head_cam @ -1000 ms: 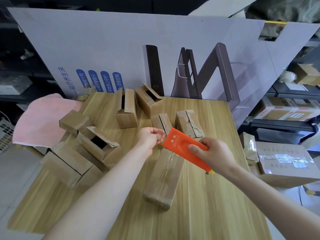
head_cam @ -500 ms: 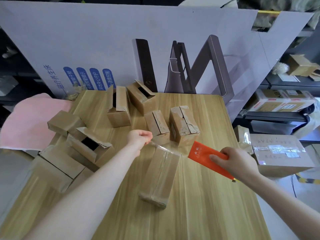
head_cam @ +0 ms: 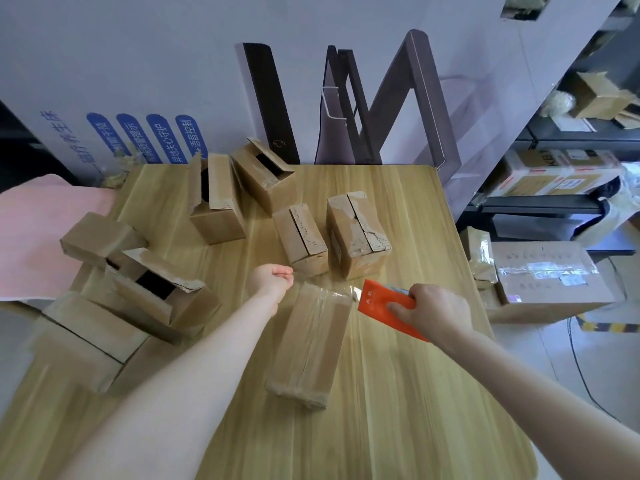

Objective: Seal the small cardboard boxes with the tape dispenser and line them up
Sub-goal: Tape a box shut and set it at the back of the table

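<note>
A long cardboard box (head_cam: 308, 344) wrapped in clear tape lies in the middle of the wooden table (head_cam: 398, 393). My right hand (head_cam: 429, 306) grips the orange tape dispenser (head_cam: 377, 303) just right of the box's far end. A strip of clear tape (head_cam: 332, 289) runs from the dispenser's tip along that far edge. My left hand (head_cam: 272, 278) is curled at the strip's left end and seems to pinch it. Behind stand two closed, untaped small boxes (head_cam: 303, 237) (head_cam: 356, 230).
Open small boxes (head_cam: 216, 199) (head_cam: 263, 174) (head_cam: 156, 289) and a closed one (head_cam: 97, 237) crowd the table's left and back. A pink cloth (head_cam: 31, 230) lies far left. A big printed board (head_cam: 138, 64) stands behind. A taped carton (head_cam: 547, 275) sits off the right edge.
My right hand carried the dispenser right and then down to the box's far right corner, drawing out tape. My left hand stayed at the far left corner of the box.
</note>
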Tool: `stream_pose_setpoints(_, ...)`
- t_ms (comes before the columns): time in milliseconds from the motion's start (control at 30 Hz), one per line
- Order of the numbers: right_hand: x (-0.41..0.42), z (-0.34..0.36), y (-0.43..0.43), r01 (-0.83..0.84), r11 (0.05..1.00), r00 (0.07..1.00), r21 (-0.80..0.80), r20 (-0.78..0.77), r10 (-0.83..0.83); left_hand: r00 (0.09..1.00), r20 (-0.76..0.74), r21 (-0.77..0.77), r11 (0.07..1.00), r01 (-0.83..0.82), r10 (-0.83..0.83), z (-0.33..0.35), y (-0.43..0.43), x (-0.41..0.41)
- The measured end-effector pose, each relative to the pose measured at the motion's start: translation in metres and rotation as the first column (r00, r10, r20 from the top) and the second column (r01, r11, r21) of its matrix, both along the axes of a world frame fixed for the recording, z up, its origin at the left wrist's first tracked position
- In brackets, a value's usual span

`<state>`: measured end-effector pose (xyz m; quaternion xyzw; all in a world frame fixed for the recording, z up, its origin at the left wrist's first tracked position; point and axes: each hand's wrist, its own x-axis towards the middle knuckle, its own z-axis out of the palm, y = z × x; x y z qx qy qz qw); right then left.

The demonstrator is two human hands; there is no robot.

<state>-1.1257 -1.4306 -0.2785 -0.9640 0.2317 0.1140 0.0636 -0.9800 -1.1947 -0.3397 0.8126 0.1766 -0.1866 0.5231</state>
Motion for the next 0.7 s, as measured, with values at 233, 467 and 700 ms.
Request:
stream_pose_setpoints(233,0.013,-0.007,0.014,0.047,0.999,0.998,0.019,-0.038,-0.046,0.995,0.016,0.115,0.989,0.096,-0.099,-0.021,-0.013,-0.019)
stream_pose_setpoints(467,0.018,-0.007,0.013,0.015,1.0,0.999,0.019,-0.043,-0.014,0.978,0.177,0.132,0.988,0.084,-0.107,-0.024,-0.015,-0.05)
stream_pose_setpoints(700,0.009,-0.007,-0.005,-0.039,0.999,0.999,0.009,-0.032,0.039,0.939,0.133,0.2,0.936,0.289,-0.318,-0.032,-0.015,-0.06)
